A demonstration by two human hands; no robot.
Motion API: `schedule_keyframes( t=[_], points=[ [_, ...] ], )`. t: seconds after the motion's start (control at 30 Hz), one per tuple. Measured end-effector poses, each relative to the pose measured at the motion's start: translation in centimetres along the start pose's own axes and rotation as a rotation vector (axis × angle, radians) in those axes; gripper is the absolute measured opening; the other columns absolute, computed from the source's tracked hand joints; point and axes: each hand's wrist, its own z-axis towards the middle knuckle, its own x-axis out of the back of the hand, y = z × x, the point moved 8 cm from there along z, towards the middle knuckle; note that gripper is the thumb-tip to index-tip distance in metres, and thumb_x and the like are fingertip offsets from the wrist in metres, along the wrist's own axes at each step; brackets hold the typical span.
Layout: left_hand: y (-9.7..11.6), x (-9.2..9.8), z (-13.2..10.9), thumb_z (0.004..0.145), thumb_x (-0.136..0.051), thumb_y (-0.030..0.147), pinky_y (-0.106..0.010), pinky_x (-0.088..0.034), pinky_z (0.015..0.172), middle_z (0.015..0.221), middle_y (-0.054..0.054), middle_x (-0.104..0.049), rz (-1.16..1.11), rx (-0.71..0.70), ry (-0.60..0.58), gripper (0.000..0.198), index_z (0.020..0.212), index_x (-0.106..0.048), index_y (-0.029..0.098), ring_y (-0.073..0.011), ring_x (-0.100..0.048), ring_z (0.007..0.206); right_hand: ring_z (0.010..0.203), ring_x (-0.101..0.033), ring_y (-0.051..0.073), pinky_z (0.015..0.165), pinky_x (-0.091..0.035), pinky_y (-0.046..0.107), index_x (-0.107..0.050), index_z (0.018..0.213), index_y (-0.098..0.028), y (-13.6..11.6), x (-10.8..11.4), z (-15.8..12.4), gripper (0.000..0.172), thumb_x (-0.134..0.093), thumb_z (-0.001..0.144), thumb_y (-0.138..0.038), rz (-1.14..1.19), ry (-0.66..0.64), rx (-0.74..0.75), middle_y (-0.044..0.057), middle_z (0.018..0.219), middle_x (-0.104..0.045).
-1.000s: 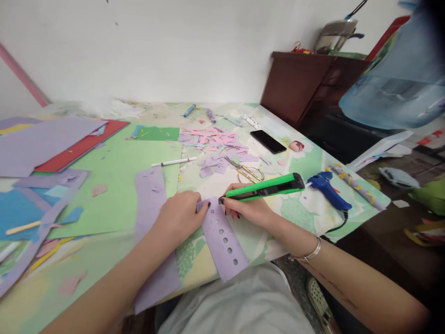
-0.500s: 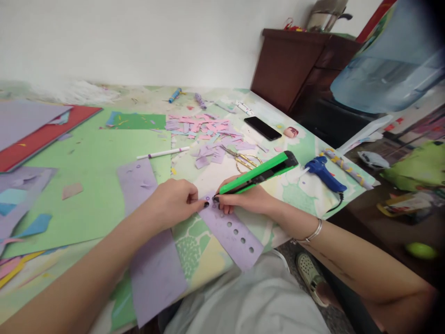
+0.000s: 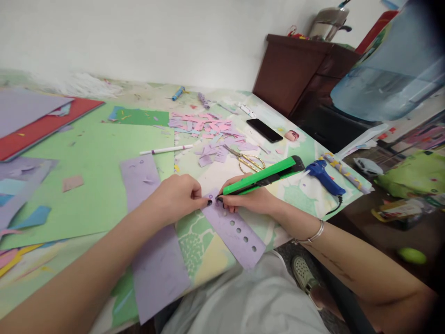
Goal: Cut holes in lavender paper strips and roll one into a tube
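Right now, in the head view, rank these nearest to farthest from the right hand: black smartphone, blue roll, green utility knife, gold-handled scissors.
1. Green utility knife, gripped in the right hand.
2. Gold-handled scissors, just beyond it.
3. Black smartphone, farther back, beyond the scissors.
4. Blue roll, far left, near the wall.

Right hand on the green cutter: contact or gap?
Touching. The head view shows the right hand gripping the green cutter, thumb and fingers around its lower part.
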Motion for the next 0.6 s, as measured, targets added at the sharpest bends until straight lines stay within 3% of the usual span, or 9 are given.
schedule_keyframes(
  t=[0.6],
  points=[
    [0.36,-0.07,-0.09,0.072,-0.051,0.034,-0.025,-0.028,0.05,0.05,0.002,-0.049,-0.026,-0.032,-0.021,0.026,0.051,-0.046,0.02,-0.0124,-0.044,0.05,0.048,-0.055,0.009,0.044,-0.045,0.018,-0.06,0.075,-0.015,-0.09,0.01,-0.21,0.005,-0.06,0.073,-0.019,-0.132,0.037,0.041,-0.002,0.054,-0.058]
  ],
)
